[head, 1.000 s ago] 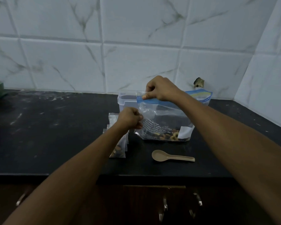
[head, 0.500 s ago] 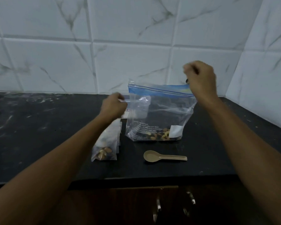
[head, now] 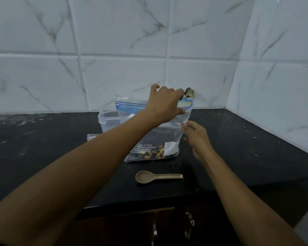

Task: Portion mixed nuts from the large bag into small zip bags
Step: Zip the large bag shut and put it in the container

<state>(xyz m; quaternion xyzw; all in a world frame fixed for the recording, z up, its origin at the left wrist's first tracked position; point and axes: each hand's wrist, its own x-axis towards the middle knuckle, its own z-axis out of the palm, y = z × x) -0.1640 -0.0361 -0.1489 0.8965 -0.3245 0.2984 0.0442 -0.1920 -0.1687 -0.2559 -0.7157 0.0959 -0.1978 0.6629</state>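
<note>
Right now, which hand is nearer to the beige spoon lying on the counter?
Right. The right hand is beside the large bag's right edge, just above and right of the spoon. The left hand is up at the bag's zip top, farther away.

Two bare forearms are seen, with no sleeves, cuffs or gloves on the parts in view. No watch, band or ring is seen at either wrist or on the fingers. The left hand [head: 164, 105] and the right hand [head: 196, 137] are both uncovered, with short nails. The upper arms are cut off by the lower frame edge.
</note>
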